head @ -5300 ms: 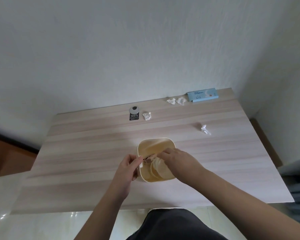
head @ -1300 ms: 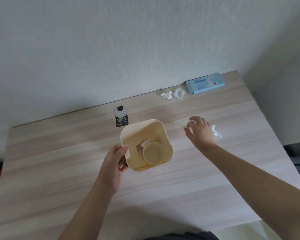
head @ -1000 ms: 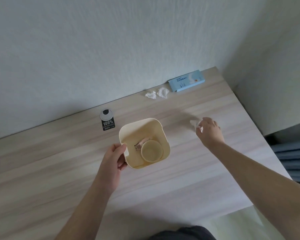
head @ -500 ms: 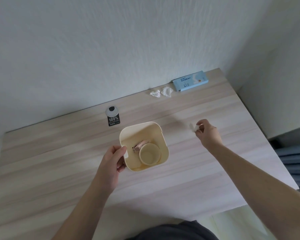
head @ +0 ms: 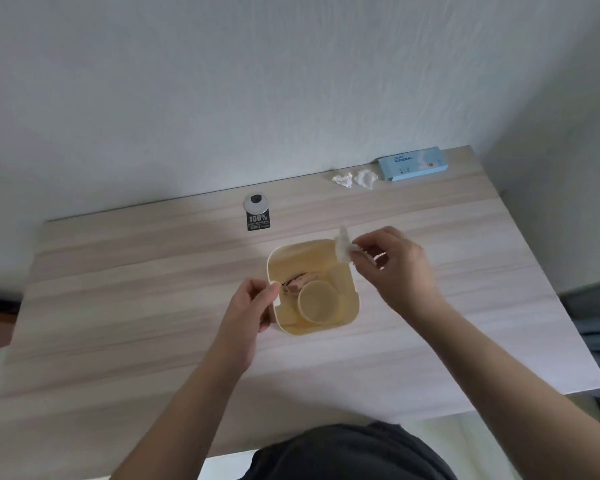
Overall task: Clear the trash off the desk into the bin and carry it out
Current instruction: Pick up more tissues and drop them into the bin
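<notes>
My left hand [head: 248, 308] is closed on the near-left rim of the small yellow bin [head: 352, 308], steadying it on the desk [head: 118, 306], while my right hand [head: 395, 268] pinches a crumpled tissue [head: 343, 249] between thumb and fingertips right at the bin's far-right corner. The tissue looks featherlight and soft, so I judge a light pinch on any fold is enough. Farther back, two more tissue wads [head: 355, 179] lie by the blue box [head: 413, 163] near the wall.
</notes>
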